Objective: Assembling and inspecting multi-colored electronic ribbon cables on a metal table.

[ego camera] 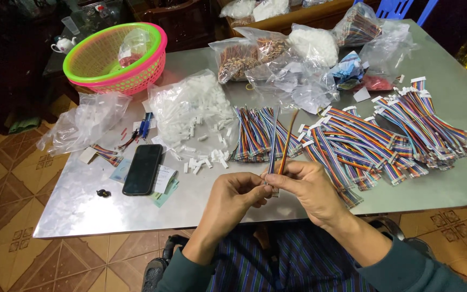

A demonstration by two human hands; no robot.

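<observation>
We saw the left hand (237,190) and right hand (305,186), fingers pinched together on a rainbow ribbon cable (280,145), seemingly steadying its lower end above the counter (82,205).

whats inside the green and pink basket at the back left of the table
Inside the basket lies one clear plastic bag, crumpled, with something pinkish in it that I cannot make out. The near wall hides the rest of the basket's bottom.

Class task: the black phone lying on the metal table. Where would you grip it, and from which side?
Grip the black phone across its two long edges, coming from above. It lies flat, screen up, partly on papers, so only those narrow sides offer a pinch.
</observation>
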